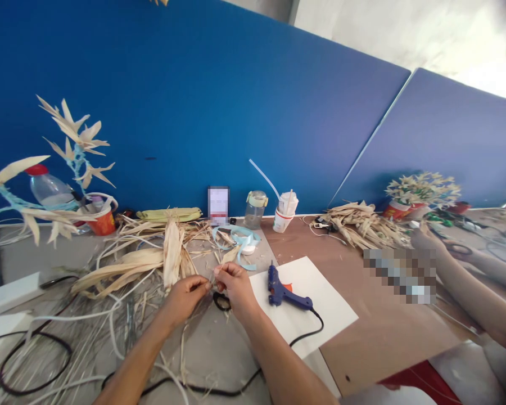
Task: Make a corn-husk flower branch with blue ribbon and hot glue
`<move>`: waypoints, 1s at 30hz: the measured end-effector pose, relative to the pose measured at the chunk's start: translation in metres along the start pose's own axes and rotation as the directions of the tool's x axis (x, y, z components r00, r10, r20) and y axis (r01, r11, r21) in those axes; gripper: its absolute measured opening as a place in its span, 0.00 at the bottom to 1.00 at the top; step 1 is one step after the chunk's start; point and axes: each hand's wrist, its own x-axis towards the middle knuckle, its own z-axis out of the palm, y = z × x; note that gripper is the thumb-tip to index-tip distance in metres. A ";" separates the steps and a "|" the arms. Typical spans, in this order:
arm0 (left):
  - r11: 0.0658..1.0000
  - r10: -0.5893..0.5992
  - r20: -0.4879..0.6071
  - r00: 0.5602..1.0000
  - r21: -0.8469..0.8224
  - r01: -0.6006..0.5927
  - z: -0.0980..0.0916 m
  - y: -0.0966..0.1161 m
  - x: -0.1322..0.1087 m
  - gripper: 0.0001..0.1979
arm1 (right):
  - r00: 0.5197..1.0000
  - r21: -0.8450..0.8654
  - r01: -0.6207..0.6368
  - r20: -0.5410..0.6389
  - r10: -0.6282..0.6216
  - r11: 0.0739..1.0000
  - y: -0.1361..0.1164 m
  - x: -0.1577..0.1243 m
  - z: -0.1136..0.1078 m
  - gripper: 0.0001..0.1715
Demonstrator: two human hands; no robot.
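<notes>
My left hand [186, 293] and my right hand [235, 286] meet over the table, fingertips pinched together on a thin strip of dried husk [213, 277] held between them. Dark scissor handles [221, 302] lie just under my right hand. A heap of dried corn husks [152, 259] spreads behind and to the left of my hands. To the right, a blue glue gun [283, 293] rests on a white sheet of paper [316, 304], its black cord [307, 333] trailing toward me.
Light blue ribbon [240, 239], a glass jar [255, 209], a paper cup [284, 214] and a red cup [103, 221] stand by the blue partition [194, 112]. Husk flowers [78, 140] rise at left. Another person's arm [468, 287] reaches in at right beside more husks [360, 225].
</notes>
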 end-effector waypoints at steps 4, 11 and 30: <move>1.000 -0.015 0.015 1.000 -0.018 0.016 0.000 0.001 -0.001 0.13 | 1.000 -0.006 0.005 0.007 -0.005 1.000 0.000 -0.001 0.000 0.07; 0.997 -0.049 0.047 0.998 -0.060 0.052 -0.003 0.007 -0.001 0.15 | 0.992 -0.108 -0.010 0.124 0.024 0.994 0.001 0.000 -0.001 0.07; 0.996 -0.048 0.112 0.993 -0.069 0.056 0.000 0.002 -0.002 0.17 | 0.997 -0.137 0.019 0.081 -0.008 0.990 -0.001 -0.003 -0.002 0.10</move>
